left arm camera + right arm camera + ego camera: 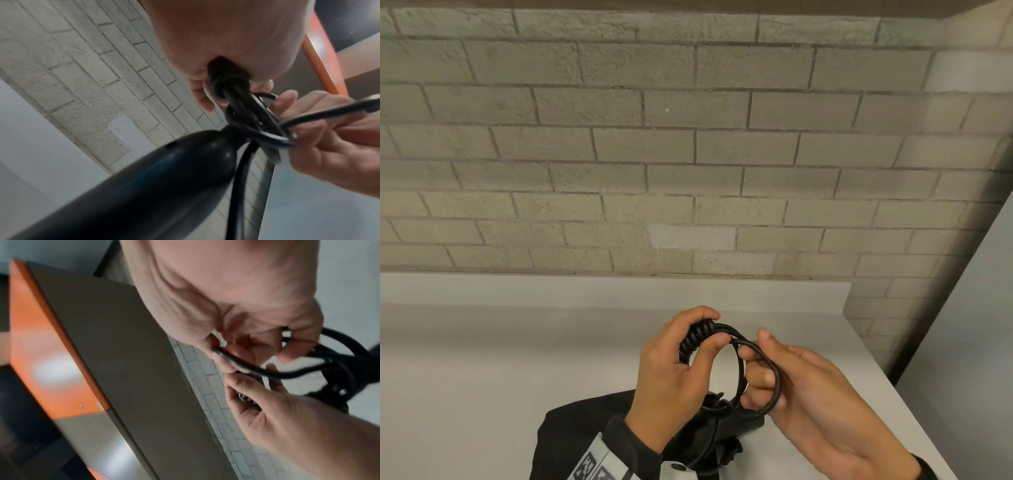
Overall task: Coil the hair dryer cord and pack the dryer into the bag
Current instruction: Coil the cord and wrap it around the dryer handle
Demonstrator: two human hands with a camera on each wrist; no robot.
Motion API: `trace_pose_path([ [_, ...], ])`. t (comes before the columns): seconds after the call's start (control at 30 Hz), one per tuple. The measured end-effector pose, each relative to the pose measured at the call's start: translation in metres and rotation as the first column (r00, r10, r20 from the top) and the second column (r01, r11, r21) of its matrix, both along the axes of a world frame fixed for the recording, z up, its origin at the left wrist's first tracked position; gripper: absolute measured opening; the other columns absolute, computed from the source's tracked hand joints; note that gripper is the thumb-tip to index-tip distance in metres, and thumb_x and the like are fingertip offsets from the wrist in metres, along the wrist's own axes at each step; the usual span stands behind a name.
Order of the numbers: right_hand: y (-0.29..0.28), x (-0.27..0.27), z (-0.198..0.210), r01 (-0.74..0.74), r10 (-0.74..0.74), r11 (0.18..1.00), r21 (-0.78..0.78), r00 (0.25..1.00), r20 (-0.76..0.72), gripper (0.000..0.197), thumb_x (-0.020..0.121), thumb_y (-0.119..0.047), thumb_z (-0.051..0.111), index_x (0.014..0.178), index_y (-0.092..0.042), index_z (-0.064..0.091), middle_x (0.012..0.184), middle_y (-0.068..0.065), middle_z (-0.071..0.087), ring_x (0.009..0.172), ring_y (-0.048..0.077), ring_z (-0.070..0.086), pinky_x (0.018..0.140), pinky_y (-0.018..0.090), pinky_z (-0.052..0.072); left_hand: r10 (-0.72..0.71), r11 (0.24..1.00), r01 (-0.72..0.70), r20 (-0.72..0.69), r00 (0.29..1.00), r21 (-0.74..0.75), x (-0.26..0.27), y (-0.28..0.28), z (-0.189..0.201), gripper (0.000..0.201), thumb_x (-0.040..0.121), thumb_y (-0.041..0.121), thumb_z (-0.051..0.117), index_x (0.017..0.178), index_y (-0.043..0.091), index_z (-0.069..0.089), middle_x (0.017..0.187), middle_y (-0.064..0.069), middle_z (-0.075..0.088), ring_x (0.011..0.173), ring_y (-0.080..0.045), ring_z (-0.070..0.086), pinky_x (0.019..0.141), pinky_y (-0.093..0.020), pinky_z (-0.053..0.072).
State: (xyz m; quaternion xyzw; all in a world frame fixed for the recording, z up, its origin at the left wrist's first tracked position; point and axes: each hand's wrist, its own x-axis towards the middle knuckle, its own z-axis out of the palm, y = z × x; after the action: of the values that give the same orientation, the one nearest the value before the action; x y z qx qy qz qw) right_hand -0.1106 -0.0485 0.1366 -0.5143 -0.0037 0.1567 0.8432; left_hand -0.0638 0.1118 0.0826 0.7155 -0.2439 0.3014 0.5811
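My left hand (714, 329) grips a tight bundle of wound black cord (693, 339) above the white table. A wider cord loop (777, 377) runs from the bundle to my right hand (756, 356), whose thumb and curled fingers pinch it. Below both hands lies the black hair dryer (726, 435), partly hidden by them. In the left wrist view its handle (154, 178) fills the lower frame, with the cord (232, 87) leaving my left fist. In the right wrist view my right fingers (252, 347) pinch the cord (287, 374). Black fabric, apparently the bag (571, 431), lies under my left forearm.
The white table (500, 359) ends at a brick wall (688, 154) behind. Its right edge (914, 394) runs diagonally close to my right hand. An orange and grey panel (61, 361) shows in the wrist views.
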Motion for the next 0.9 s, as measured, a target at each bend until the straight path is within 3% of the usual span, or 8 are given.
trace_pose_path([
  [0.1,0.002,-0.006,-0.014,0.036,0.027,0.962,-0.27,0.973,0.229,0.031,0.072,-0.044,0.075,0.072,-0.016,0.062,0.069,0.004,0.047,0.061,0.016,0.043,0.068,0.031,0.037,0.038,0.998,-0.038,-0.002,0.999,-0.057,0.004,0.0,0.003,0.021,0.086,0.034,0.064,0.106,0.029,0.063,0.095,0.016,0.069,0.086,-0.003,0.068,0.076,-0.008,0.049],
  [0.2,0.005,-0.014,-0.034,0.17,0.031,0.873,-0.457,0.916,0.401,0.025,0.064,-0.027,0.081,0.073,-0.026,0.057,0.088,-0.004,0.063,0.074,0.014,0.054,0.072,0.03,0.046,0.044,0.997,-0.044,-0.001,0.999,-0.062,0.005,0.0,0.006,0.022,0.086,0.033,0.064,0.107,0.029,0.062,0.098,0.017,0.068,0.088,-0.001,0.068,0.076,-0.007,0.048],
  [0.33,0.013,-0.017,-0.054,0.233,-0.141,0.949,-0.214,0.917,0.374,0.025,0.065,-0.021,0.084,0.087,-0.025,0.071,0.085,0.016,0.071,0.085,0.024,0.069,0.083,0.029,0.055,0.048,0.996,-0.049,-0.021,0.999,-0.076,0.007,0.0,0.007,0.019,0.089,0.027,0.071,0.106,0.027,0.062,0.097,0.017,0.069,0.087,0.0,0.068,0.076,-0.007,0.048],
  [0.47,0.0,-0.017,-0.055,0.101,-0.109,0.993,0.054,0.976,0.191,0.07,0.045,-0.03,0.097,0.107,-0.011,0.072,0.07,0.02,0.063,0.076,0.031,0.067,0.084,0.039,0.057,0.038,0.992,-0.046,-0.064,0.997,-0.121,0.008,0.002,0.005,0.021,0.084,0.02,0.065,0.104,0.026,0.063,0.095,0.017,0.069,0.086,0.0,0.067,0.075,-0.007,0.048],
  [0.6,-0.015,-0.02,-0.048,-0.16,0.132,0.948,0.275,0.984,0.119,0.048,0.08,-0.017,0.077,0.12,0.004,0.06,0.062,0.01,0.054,0.049,0.016,0.053,0.057,0.029,0.053,0.032,0.991,-0.042,-0.077,0.997,-0.126,0.008,0.003,0.004,0.021,0.084,0.021,0.065,0.104,0.027,0.063,0.095,0.015,0.068,0.086,-0.001,0.066,0.075,-0.007,0.047],
  [0.7,-0.022,-0.024,-0.05,-0.168,0.167,0.986,0.011,0.983,0.073,0.039,0.076,-0.03,0.071,0.099,0.001,0.07,0.05,0.004,0.045,0.037,0.008,0.035,0.039,0.015,0.032,0.039,0.992,-0.047,-0.072,0.997,-0.114,0.008,0.004,0.003,0.021,0.084,0.021,0.065,0.104,0.028,0.064,0.096,0.014,0.067,0.086,-0.002,0.065,0.075,-0.007,0.047],
  [0.8,-0.024,-0.034,-0.043,-0.059,0.166,0.9,-0.432,0.963,0.214,0.03,0.061,-0.034,0.081,0.064,-0.008,0.067,0.054,0.007,0.051,0.045,0.009,0.045,0.049,0.013,0.035,0.055,0.99,-0.064,-0.077,0.996,-0.123,0.008,0.005,0.002,0.02,0.084,0.023,0.065,0.104,0.027,0.064,0.096,0.015,0.067,0.088,-0.002,0.065,0.076,-0.007,0.048],
  [0.9,-0.032,-0.035,-0.063,0.224,-0.051,0.902,-0.37,0.905,0.423,0.052,0.046,-0.049,0.092,0.065,-0.005,0.071,0.071,0.016,0.069,0.069,0.016,0.066,0.068,0.012,0.048,0.125,0.972,-0.139,-0.084,0.989,-0.189,0.014,0.014,0.001,0.018,0.084,0.026,0.064,0.101,0.029,0.064,0.095,0.016,0.068,0.087,-0.003,0.066,0.076,-0.008,0.048],
])
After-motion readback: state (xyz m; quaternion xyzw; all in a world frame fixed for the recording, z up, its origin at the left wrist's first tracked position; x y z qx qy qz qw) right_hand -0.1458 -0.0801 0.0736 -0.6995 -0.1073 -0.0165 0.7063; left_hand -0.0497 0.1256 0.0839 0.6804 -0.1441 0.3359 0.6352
